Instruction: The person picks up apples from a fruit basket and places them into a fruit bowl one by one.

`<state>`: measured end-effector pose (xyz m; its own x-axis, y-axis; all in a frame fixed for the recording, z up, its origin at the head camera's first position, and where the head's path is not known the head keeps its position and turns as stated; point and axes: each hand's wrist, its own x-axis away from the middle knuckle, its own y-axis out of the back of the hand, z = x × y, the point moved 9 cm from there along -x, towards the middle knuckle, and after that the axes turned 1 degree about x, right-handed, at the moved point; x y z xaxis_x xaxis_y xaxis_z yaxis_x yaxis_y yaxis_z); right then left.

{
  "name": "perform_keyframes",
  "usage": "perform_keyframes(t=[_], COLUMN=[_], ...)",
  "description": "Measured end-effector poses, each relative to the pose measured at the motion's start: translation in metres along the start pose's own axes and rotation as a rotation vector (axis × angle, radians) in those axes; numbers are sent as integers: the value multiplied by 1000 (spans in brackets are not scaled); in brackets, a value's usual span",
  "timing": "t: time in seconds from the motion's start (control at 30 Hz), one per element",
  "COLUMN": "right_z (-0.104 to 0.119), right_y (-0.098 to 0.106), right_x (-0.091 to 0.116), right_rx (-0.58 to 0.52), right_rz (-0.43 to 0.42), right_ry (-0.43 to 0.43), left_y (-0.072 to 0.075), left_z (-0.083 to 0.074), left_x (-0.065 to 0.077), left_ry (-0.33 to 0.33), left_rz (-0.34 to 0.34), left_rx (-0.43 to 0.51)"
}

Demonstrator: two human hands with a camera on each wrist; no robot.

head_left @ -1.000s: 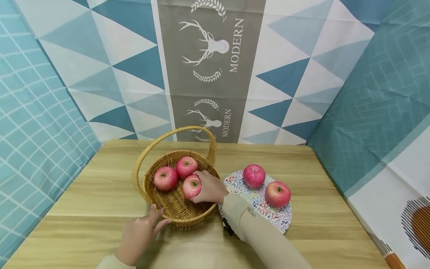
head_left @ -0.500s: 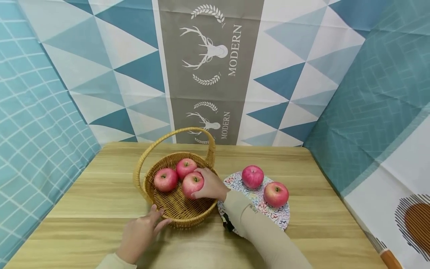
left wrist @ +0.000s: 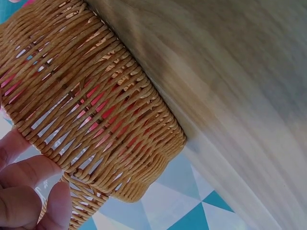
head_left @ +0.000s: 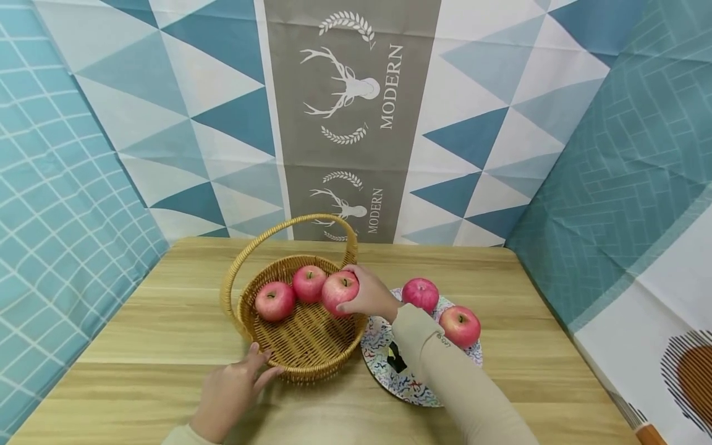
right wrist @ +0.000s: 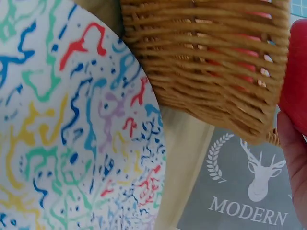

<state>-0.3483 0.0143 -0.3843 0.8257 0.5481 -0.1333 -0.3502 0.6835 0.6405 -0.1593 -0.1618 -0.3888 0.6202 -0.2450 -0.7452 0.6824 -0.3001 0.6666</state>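
Gripping an apple in the right hand, over by the right rim of the wicker basket. Resting the left hand loosely on the near-left rim, not clenched; can't tell about pressure. Looks light enough and firm, likely no squishing, but smooth-skinned, so maybe a bit slippery, and probably bruises if dropped. Would cup around the widest part, clear of the stem, nice and gentle.

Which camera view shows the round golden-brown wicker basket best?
The head view: it shows nearly the whole basket from above, arched handle included. Left wrist shows mainly outer wall, close up; right wrist shows outer wall too, cut off at the top.
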Motion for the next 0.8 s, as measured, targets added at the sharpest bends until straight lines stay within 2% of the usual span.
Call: perform_keyframes(t=[0.23,0.47,0.6,0.8], right_z=[0,16,16,11], right_y=[11,27,31,34], right_x=[7,18,26,36], right_rx=[45,54,85,125], right_rz=[-5,3,4,-52], right_ry=[18,108,145,185], left_y=[-6,-5,-3,-2], left_z=[-1,2,2,4], left_x=[4,-3,-2,1], left_ry=[29,33,38,65], left_rz=[34,42,43,39], left_rx=[36,50,49,52])
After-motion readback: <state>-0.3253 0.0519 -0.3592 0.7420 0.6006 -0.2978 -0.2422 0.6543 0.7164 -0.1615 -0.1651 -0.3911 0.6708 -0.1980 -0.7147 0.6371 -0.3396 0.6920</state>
